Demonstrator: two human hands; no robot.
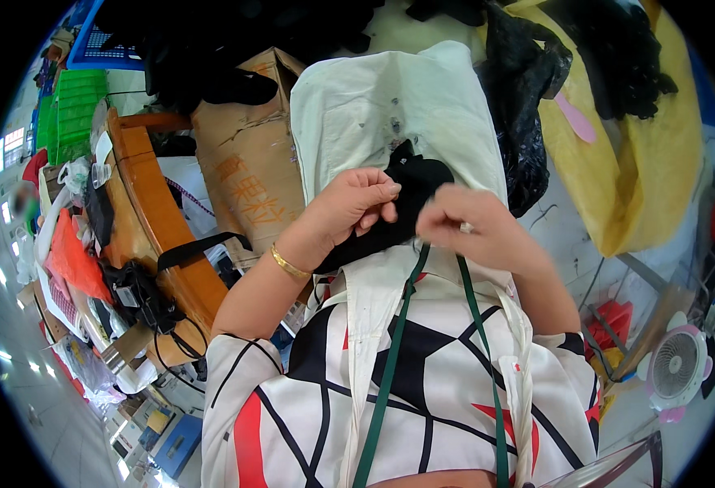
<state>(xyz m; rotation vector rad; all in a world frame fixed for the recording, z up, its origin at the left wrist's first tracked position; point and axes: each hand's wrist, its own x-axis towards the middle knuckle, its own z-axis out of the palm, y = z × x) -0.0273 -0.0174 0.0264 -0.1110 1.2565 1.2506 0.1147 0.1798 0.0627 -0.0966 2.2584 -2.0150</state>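
Note:
A black knitted cloth piece point(420, 172), sock-like in look, lies crumpled in my lap on a pale cloth point(333, 106). My left hand point(359, 203) is over its left side, thumb and forefinger pinched together, the other fingers curled. Whatever is in that pinch is too small to make out. At the cloth's right side, my right hand point(475, 226) is closed with curled fingers and slightly blurred. A small pale spot shows at its fingers, and what it grips cannot be made out. Bits of lint dot the pale cloth above the black piece.
A cardboard box point(235, 154) and a wooden chair point(142, 211) stand to the left. Black items point(203, 41) are heaped at the far left. On the right are a black plastic bag point(524, 122), a yellow sack point(650, 187) with black pieces, and a fan point(679, 368).

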